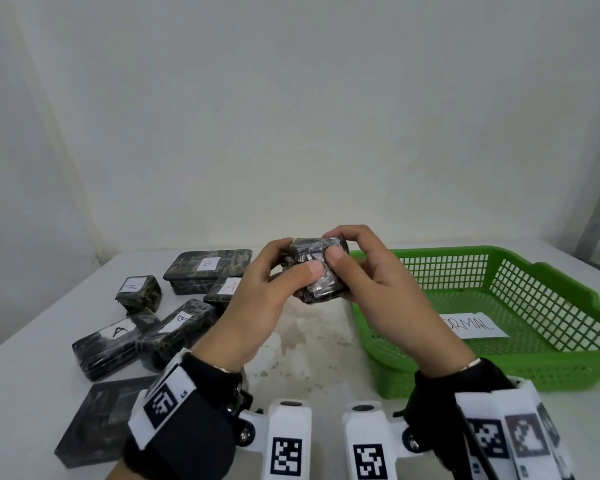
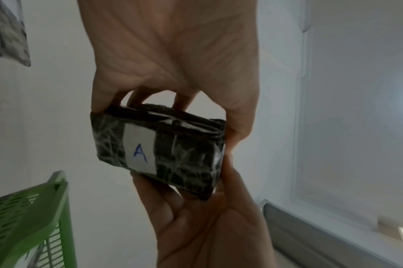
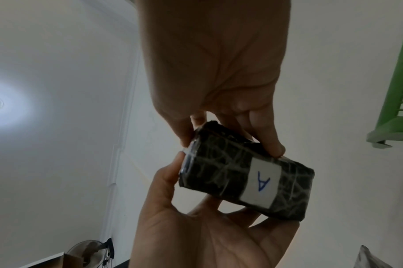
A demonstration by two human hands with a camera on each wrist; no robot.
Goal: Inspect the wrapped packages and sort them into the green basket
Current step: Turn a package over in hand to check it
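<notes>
Both hands hold one dark wrapped package (image 1: 321,275) up over the middle of the table. My left hand (image 1: 274,282) grips its left side with the thumb on the near face. My right hand (image 1: 361,271) grips its right side, thumb on top. In the wrist views the package (image 2: 177,157) (image 3: 223,174) carries a white label with a blue letter A (image 2: 139,152) (image 3: 262,183) on its underside. The green basket (image 1: 499,375) stands on the table at the right, with only a paper slip (image 1: 471,325) reading "NORMAL" inside.
Several more dark wrapped packages lie at the left: a large one marked B (image 1: 208,271), a small cube marked A (image 1: 137,294), and others marked A (image 1: 108,344) and B (image 1: 177,327). A flat dark package (image 1: 97,420) lies near the front left edge.
</notes>
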